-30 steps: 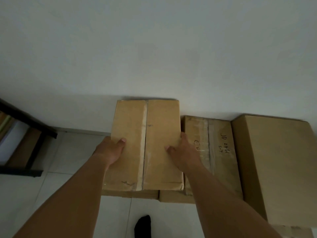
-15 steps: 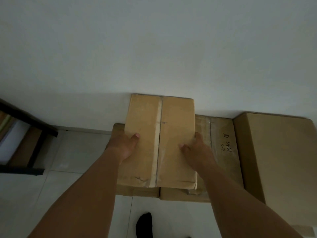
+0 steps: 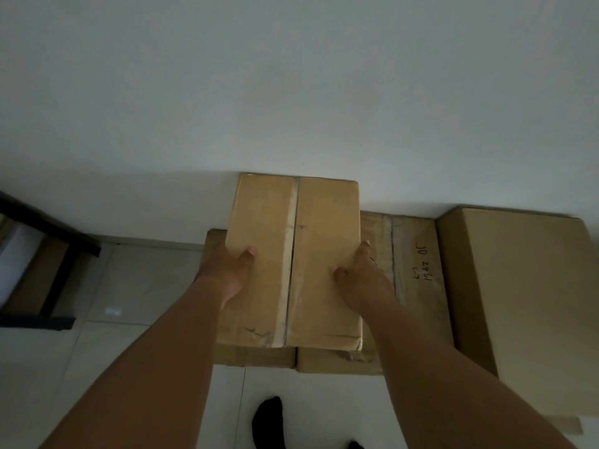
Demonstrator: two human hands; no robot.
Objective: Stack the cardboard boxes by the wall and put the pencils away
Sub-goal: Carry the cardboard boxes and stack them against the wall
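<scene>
Cardboard top box (image 3: 324,215): tan, long and flat. Two flaps meet in a seam down the middle under a strip of glossy clear tape. The near edge is scuffed, with a small tear in the paper towards the left corner. It is sealed, so its contents cannot be seen.
Where it sits: lengthwise towards the wall (image 3: 291,92), far end right at it, over two lower boxes.
Left hand (image 3: 233,270): grips the left long side, thumb flat on the top face; the other fingers go over the edge, out of sight.
Right hand (image 3: 359,273): grips the right long side, thumb on top and one finger stretched along the edge; the rest are hidden.
Left lower box (image 3: 256,356): the same tan board. Only a strip of its front face and a corner beyond the left hand show.
Marked box (image 3: 421,306): under the right side of the top box, sealed with wrinkled clear tape. It has black handwriting, "JD" and some numbers, on the lid.
Big box (image 3: 525,303): taller, with smooth, plain faces, standing just beside the marked box with its back to the wall.
Wall: matt, pale grey-white, bare.
Floor (image 3: 146,286): pale, slightly shiny tiles with thin joints.
Dark frame (image 3: 64,233): straight black bars at far left, well apart from the boxes.
Sock (image 3: 269,419): black, on a foot on the floor near the front of the lower boxes.
</scene>
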